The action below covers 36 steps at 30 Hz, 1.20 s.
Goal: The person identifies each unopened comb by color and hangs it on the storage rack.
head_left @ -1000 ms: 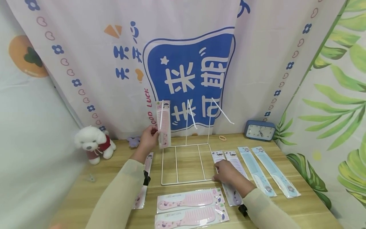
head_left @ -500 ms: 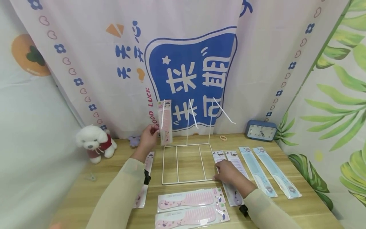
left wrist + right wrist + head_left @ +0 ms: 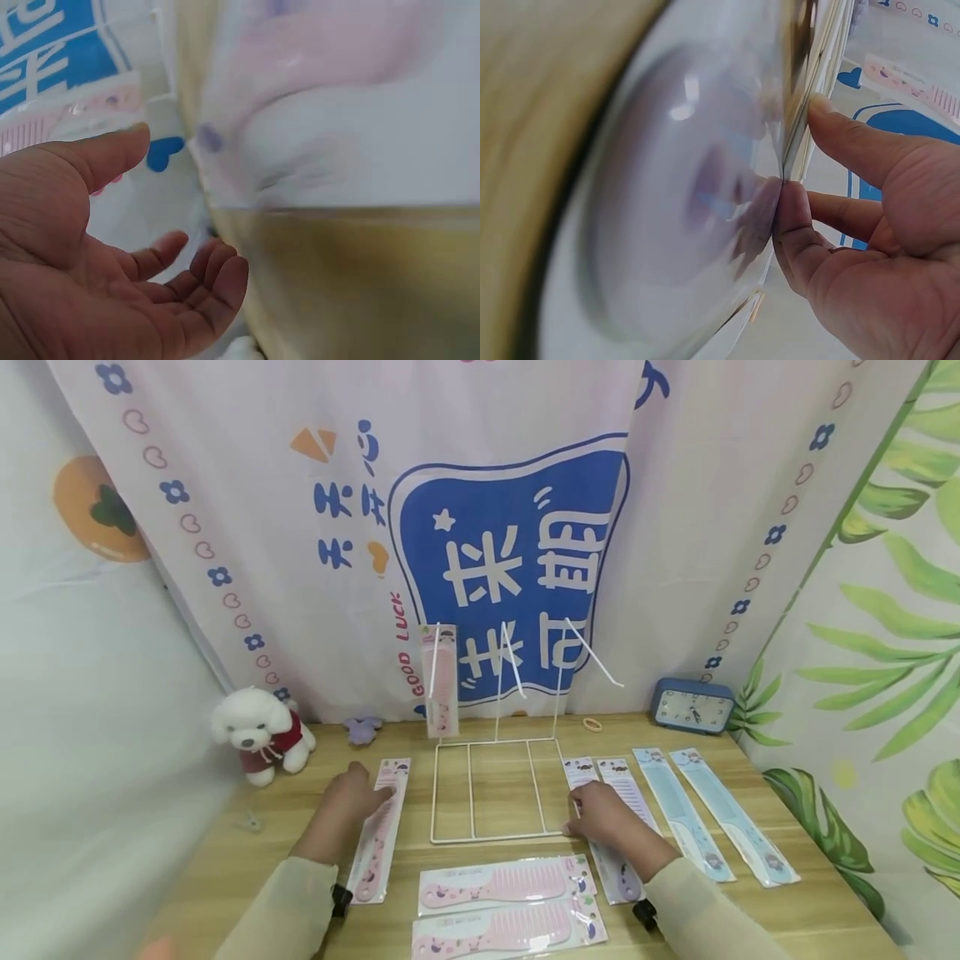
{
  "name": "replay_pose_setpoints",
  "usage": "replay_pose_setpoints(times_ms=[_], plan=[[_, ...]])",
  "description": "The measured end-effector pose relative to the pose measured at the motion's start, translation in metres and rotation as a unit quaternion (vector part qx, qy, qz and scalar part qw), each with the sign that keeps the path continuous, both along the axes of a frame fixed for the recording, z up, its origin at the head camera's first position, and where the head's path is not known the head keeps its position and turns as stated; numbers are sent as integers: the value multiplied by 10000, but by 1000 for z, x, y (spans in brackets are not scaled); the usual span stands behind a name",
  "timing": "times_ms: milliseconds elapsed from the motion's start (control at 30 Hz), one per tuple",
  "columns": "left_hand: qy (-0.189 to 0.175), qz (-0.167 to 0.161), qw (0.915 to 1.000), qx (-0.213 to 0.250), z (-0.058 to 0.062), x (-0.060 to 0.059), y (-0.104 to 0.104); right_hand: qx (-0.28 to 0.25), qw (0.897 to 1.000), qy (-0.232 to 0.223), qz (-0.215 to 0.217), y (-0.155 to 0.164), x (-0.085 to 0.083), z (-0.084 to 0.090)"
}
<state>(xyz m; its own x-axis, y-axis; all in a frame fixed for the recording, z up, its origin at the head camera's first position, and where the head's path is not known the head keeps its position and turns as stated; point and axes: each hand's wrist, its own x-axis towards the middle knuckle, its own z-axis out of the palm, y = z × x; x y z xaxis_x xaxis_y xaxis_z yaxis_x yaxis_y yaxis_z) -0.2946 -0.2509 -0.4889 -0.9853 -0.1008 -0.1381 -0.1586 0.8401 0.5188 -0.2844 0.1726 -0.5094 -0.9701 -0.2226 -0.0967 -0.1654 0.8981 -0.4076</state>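
Observation:
A white wire display rack (image 3: 491, 838) with three long prongs stands mid-table. On its left prong hangs a packaged pink comb (image 3: 446, 681). My left hand (image 3: 347, 806) is over the upper part of another packaged pink comb (image 3: 377, 852) lying left of the rack. In the left wrist view its thumb (image 3: 124, 154) is spread from loosely bent fingers, with nothing between them. My right hand (image 3: 603, 814) holds the rack's front right corner, thumb and fingertips at the base wire. Under that hand lie packaged lilac combs (image 3: 628, 792), partly hidden by it.
Two more packaged pink combs (image 3: 495, 885) lie in front of the rack, and two packaged blue combs (image 3: 738, 818) at the right. A blue clock (image 3: 692, 705), a hair tie (image 3: 592, 725), a purple object (image 3: 363, 731) and a plush dog (image 3: 262, 735) stand or lie farther back.
My left hand has let go of the comb on the left prong and come down toward the comb lying at left. The hung comb now stays up unheld. My right hand keeps its place.

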Motion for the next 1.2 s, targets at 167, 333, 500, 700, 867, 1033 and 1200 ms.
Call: replay_pose_setpoints(times_ms=[167, 333, 500, 700, 867, 1033, 1200], plan=[[-266, 275, 9984, -408, -14, 25, 11, 3, 10000, -27, -38, 3, -1, 0], [-188, 290, 9968, -720, -11, 36, 19, -24, 9999, -76, -112, 4, -1, 0], [-143, 157, 9954, -936, -13, 34, 8, -29, 9999, -78, -96, 3, -2, -2], [-371, 99, 9977, -564, -17, 31, -3, -4, 9999, -78, -144, 2, -1, -3], [-277, 170, 9992, 232, -17, 30, -13, -4, 9998, -127, -151, 1, -2, -2], [-98, -56, 9967, 808, -2, 35, -23, 13, 9998, -133, -145, 0, -2, 0], [321, -25, 9867, 1595, 25, 44, -26, 44, 9998, -121, -119, 0, -2, -1]])
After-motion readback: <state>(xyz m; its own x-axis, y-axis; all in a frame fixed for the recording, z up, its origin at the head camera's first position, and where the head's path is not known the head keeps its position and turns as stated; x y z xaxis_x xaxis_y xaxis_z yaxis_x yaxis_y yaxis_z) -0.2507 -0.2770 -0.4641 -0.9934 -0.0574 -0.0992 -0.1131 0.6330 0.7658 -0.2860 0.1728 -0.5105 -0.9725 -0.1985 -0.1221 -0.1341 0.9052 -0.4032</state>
